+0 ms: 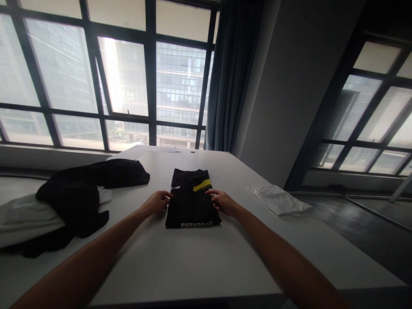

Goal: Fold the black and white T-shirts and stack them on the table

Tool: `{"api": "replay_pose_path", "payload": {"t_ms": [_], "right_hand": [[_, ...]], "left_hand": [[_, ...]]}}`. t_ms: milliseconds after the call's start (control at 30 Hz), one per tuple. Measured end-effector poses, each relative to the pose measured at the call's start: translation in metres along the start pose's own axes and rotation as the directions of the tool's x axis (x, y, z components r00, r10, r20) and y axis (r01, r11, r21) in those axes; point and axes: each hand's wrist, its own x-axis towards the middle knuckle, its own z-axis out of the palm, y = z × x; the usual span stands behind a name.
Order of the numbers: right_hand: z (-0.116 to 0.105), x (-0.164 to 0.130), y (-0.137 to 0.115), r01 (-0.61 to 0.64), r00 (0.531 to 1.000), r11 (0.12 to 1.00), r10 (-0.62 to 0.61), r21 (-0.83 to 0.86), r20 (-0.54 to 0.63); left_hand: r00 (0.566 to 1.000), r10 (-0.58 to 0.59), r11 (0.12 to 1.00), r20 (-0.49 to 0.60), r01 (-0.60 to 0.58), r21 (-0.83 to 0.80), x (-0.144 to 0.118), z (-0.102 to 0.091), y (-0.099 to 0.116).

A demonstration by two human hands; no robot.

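A black T-shirt (189, 201), folded into a rectangle, lies flat on the white table (193, 262) in front of me. It bears a yellow patch near its right side and pale lettering, upside down to me, along the near edge. My left hand (157, 202) has its bent fingers closed at the left edge of the shirt. At the opposite edge my right hand (224, 203) grips the side, its index finger reaching over the cloth. The undersides of the fingers are partly hidden on both hands.
Loose black clothing (77, 197) is heaped at the left, over some grey-white cloth (28, 214). A folded white garment (278, 199) lies by the table's right edge. Papers (164, 149) rest at the far end, before the windows and a blue curtain (228, 81).
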Motion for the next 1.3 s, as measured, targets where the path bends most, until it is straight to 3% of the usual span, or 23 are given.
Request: {"api": "replay_pose_path", "payload": {"t_ms": [233,500,600,733,833,933,1033,1133,1200,1300], "right_hand": [[-0.003,0.003,0.004,0.096,0.995,0.987,-0.09,-0.126,0.05],[-0.017,0.007,0.001,0.269,0.962,0.954,-0.273,-0.132,-0.016],[-0.015,0.012,0.005,0.262,0.952,0.922,-0.295,-0.286,-0.079],[-0.007,0.014,0.007,0.21,0.93,0.738,-0.353,-0.641,-0.102],[-0.002,0.007,0.003,0.205,0.92,0.588,-0.389,-0.783,-0.052],[0.003,-0.003,-0.002,0.157,0.923,0.417,-0.383,-0.895,-0.017],[0.011,-0.01,-0.003,0.144,0.893,0.277,-0.451,-0.95,0.004],[0.019,-0.009,0.003,0.254,0.851,0.208,-0.513,-0.945,0.116],[0.022,-0.005,0.01,0.286,0.892,0.193,-0.412,-0.939,0.187],[0.02,-0.001,0.018,0.23,0.964,0.219,-0.184,-0.948,0.191]], "left_hand": [[0.997,0.076,0.996,0.003,-0.076,0.051,0.003,0.004,-0.008],[0.968,0.22,0.967,-0.117,-0.201,0.155,0.0,-0.009,0.008],[0.96,0.236,0.95,-0.151,-0.195,0.243,0.002,-0.009,0.007],[0.969,0.211,0.933,-0.125,-0.162,0.323,0.008,-0.003,-0.002],[0.976,0.202,0.902,-0.076,-0.155,0.403,0.007,-0.001,-0.002],[0.964,0.254,0.813,-0.077,-0.169,0.557,-0.001,0.004,0.006],[0.912,0.407,0.724,-0.055,-0.285,0.628,-0.01,0.015,0.015],[0.89,0.444,0.689,0.106,-0.415,0.594,-0.012,0.03,0.014],[0.904,0.36,0.69,0.228,-0.423,0.587,-0.011,0.037,0.007],[0.921,0.202,0.703,0.332,-0.372,0.606,-0.011,0.038,-0.001]]}}
